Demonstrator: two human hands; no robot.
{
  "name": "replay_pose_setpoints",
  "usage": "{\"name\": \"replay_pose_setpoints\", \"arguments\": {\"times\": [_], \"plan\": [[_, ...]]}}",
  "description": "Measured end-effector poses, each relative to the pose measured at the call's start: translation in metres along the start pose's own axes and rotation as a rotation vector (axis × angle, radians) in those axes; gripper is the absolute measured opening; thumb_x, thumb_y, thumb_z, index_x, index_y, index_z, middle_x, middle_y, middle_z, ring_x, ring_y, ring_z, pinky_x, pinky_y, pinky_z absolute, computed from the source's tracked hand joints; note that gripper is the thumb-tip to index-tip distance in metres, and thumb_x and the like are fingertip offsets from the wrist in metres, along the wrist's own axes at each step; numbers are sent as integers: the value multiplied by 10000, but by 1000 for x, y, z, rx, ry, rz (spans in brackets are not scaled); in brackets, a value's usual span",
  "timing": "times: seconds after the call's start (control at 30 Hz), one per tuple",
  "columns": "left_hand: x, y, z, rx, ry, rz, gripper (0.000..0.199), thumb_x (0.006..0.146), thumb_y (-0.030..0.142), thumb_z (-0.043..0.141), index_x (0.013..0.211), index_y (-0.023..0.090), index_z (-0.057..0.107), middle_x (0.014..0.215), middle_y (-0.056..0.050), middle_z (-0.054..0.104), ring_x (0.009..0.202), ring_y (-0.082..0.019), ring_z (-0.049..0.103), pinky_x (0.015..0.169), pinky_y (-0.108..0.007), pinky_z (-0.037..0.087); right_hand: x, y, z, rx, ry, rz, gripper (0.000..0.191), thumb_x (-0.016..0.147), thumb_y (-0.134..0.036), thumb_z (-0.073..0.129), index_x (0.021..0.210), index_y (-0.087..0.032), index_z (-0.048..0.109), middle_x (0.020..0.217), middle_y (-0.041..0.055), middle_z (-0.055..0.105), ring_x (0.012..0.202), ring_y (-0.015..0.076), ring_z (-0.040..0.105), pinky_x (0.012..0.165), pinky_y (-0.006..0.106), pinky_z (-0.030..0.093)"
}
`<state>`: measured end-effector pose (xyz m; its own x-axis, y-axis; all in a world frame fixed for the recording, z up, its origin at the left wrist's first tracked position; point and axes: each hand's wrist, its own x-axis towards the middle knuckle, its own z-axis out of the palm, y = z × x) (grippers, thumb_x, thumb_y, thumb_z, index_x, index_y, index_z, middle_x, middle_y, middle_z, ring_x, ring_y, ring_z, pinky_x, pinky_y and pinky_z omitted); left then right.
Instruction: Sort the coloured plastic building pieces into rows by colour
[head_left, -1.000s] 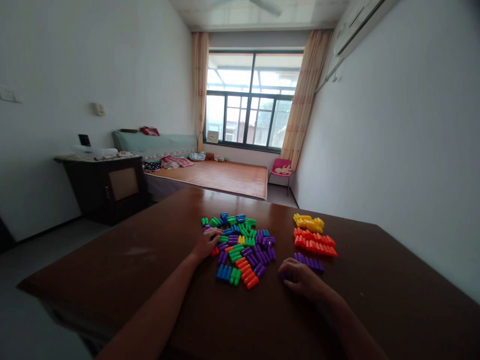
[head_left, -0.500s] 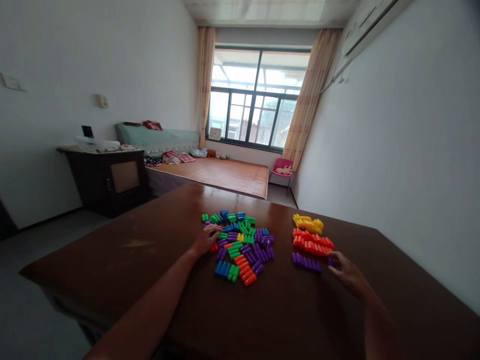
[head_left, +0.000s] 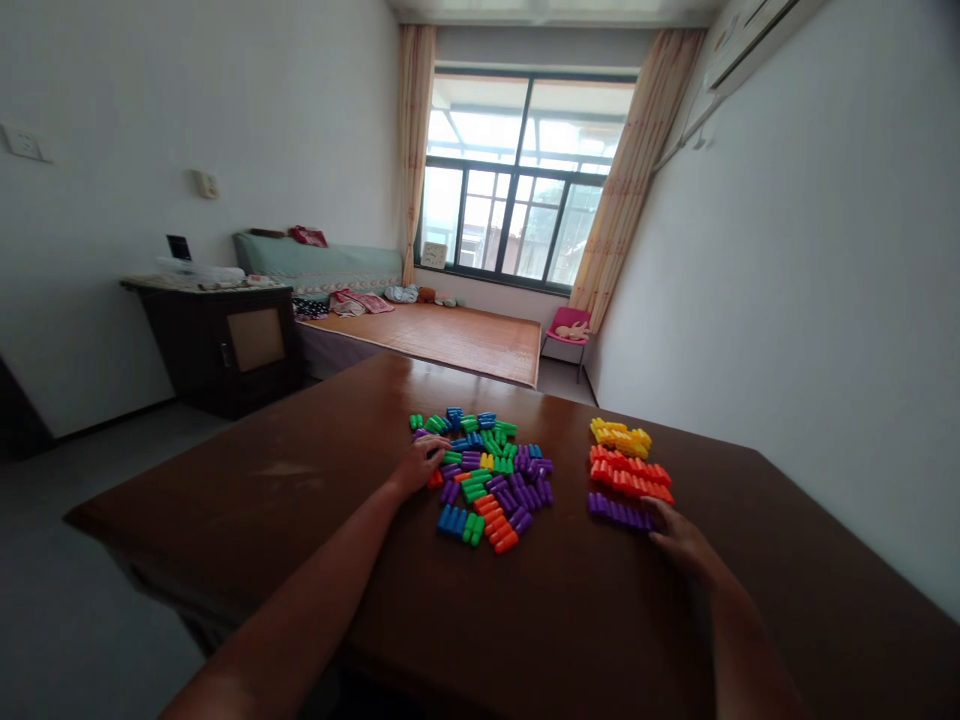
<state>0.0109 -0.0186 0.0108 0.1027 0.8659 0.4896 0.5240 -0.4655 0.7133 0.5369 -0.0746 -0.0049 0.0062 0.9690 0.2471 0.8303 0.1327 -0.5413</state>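
Note:
My right hand (head_left: 679, 538) pinches a purple toy building block at the right end of a purple row of blocks (head_left: 616, 511); that block is mostly hidden by the fingers. Left of it, my left hand (head_left: 420, 466) rests at the left edge of a loose pile of blocks (head_left: 517, 490), its fingers apart and touching pieces there. Purple, green, blue, orange and a yellow piece lie mixed in that pile. Beyond the purple row lie orange-red rows of blocks (head_left: 630, 475), and behind those, a cluster of yellow blocks (head_left: 620, 438).
Everything lies on a dark brown glossy table (head_left: 300, 470). Past its far edge is a bed (head_left: 450, 335) with a mat and clothes. A dark cabinet (head_left: 217, 345) stands at the left wall, a pink chair (head_left: 568, 327) near the right wall.
My right hand has moved left, bringing the purple block up against the end of the purple row. The left hand stays at the pile. The camera view has shifted slightly.

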Motion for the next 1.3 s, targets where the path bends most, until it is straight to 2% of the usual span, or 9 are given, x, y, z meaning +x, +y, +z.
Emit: {"name": "replay_pose_setpoints", "arguments": {"times": [0.13, 0.27, 0.33, 0.47, 0.57, 0.73, 0.97, 1.13, 1.3], "plan": [[0, 0, 0, 7, -9, 5, 262, 817, 350, 552, 881, 194, 752, 1067, -95, 718, 1085, -249, 618, 1024, -423, 442, 1, -5, -4, 40, -64, -14, 602, 608, -262, 525, 1195, -165, 613, 1178, 130, 680, 1094, 306, 633, 985, 413, 463], [-1, 1, 0, 1, 0, 15, 254, 820, 336, 545, 880, 196, 748, 1055, -90, 719, 1071, -241, 622, 1017, -412, 446, 2, -41, 0, -84, 227, -37, 458, 777, -329, 438, 1150, -146, 630, 1125, 167, 673, 1050, 329, 624, 971, 488, 453], [-1, 1, 1, -1, 5, 11, 241, 813, 324, 550, 876, 198, 746, 1046, -84, 721, 1065, -235, 623, 1011, -406, 450, 0, -73, 11, -58, 274, -147, 419, 858, -373, 406, 1158, -172, 619, 1160, 156, 653, 1089, 321, 599, 972, 496, 452], [-1, 1, 1, -2, 14, 11, 238, 809, 312, 548, 865, 191, 745, 1038, -92, 721, 1042, -232, 629, 996, -405, 461, -15, -140, 47, 26, -41, -477, 399, 907, -416, 468, 1273, -291, 568, 1313, 82, 593, 1247, 302, 508, 1044, 480, 414], [-1, 1, 1, -2, 16, 9, 234, 811, 319, 549, 861, 201, 744, 1037, -82, 723, 1048, -231, 625, 1001, -407, 458, -25, -167, 69, 3, -237, -551, 461, 886, -426, 540, 1345, -421, 499, 1434, -1, 497, 1346, 303, 414, 1076, 496, 390], [-2, 1, 1, -4, 10, 1, 235, 810, 327, 553, 871, 206, 745, 1038, -76, 723, 1065, -233, 620, 1014, -406, 450, -26, -167, 71, 15, -324, -533, 388, 902, -370, 519, 1283, -436, 555, 1419, -36, 511, 1356, 291, 399, 1097, 485, 375], [-2, 2, -1, 14, -17, -17, 245, 811, 339, 555, 894, 214, 749, 1067, -76, 722, 1107, -247, 605, 1043, -420, 424, -22, -156, 50, 139, -334, -542, 237, 884, -403, 548, 1058, -296, 669, 1251, 61, 624, 1217, 284, 516, 1010, 438, 443], [0, 1, -1, 22, -32, -45, 264, 821, 353, 553, 926, 207, 746, 1101, -80, 712, 1138, -245, 591, 1057, -421, 415, -17, -145, 47, 192, -125, -405, 306, 927, -450, 451, 984, -230, 657, 996, 78, 688, 953, 229, 624, 847, 372, 501], [1, -4, 2, -8, -35, -39, 288, 838, 357, 530, 941, 186, 737, 1108, -90, 705, 1116, -247, 605, 1044, -416, 431, -16, -144, 53, 200, 8, -311, 343, 949, -460, 394, 972, -214, 632, 961, 70, 683, 877, 205, 629, 811, 330, 483]]}}
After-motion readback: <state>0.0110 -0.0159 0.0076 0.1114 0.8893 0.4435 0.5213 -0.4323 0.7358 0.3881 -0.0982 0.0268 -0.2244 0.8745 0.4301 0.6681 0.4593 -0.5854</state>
